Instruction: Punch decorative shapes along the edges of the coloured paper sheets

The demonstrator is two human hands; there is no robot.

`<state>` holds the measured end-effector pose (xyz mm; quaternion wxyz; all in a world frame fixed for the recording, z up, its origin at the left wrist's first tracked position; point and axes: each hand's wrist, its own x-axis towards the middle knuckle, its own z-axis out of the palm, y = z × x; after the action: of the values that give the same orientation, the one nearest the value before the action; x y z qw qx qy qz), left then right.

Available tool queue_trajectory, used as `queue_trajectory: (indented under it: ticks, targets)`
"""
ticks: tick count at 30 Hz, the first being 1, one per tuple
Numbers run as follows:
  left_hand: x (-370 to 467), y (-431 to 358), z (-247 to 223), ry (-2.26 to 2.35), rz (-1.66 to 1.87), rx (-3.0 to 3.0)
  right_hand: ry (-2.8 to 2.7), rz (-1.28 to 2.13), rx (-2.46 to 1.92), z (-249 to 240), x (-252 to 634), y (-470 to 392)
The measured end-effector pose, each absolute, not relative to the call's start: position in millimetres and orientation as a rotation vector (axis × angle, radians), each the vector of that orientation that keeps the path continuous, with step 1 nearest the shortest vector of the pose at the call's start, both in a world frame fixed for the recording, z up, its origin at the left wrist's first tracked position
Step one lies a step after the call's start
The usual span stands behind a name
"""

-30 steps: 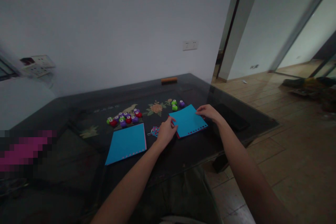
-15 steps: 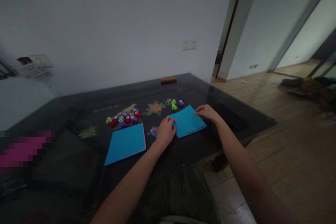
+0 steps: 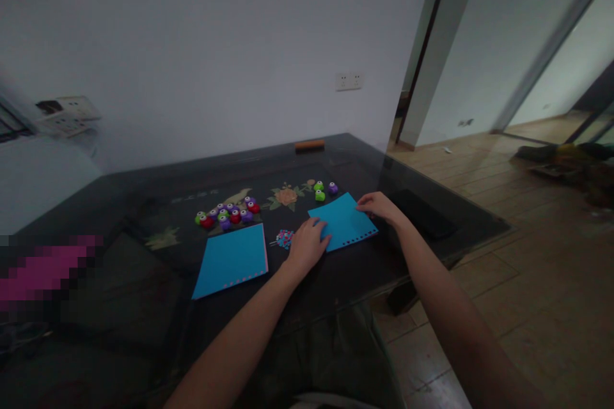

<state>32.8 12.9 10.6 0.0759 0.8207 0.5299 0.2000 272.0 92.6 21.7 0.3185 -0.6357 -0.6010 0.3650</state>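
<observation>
A blue sheet of paper with a row of punched holes (image 3: 348,220) lies on the dark table, at the right of the middle. Along its left edge rests my left hand (image 3: 308,245), fingers apart and lying on the paper. The thumb and fingers of my right hand (image 3: 378,207) close on the sheet's right edge. Left of my left hand is a small heap of pink, blue and white bits (image 3: 284,239), too small to name. A second blue punched sheet (image 3: 233,260), with pink showing under its edge, lies farther left.
Several green, red and purple toys with big eyes (image 3: 228,214) cluster behind the left sheet. Two green toys (image 3: 319,191) and a purple one (image 3: 332,188) stand behind the right sheet. A brown stick (image 3: 309,146) lies at the table's back; a black flat object (image 3: 425,212) lies right.
My left hand has slid slightly to the right, farther over the sheet's left edge. My right hand keeps its place at the right edge. The view has shifted a little.
</observation>
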Motion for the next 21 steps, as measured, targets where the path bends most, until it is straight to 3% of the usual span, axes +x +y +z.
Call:
queue_trajectory:
  ticks: [21]
  targets:
    - [31, 14, 13, 1.54, 0.63, 2.445, -1.668, 0.738, -1.777, 9, 280, 100]
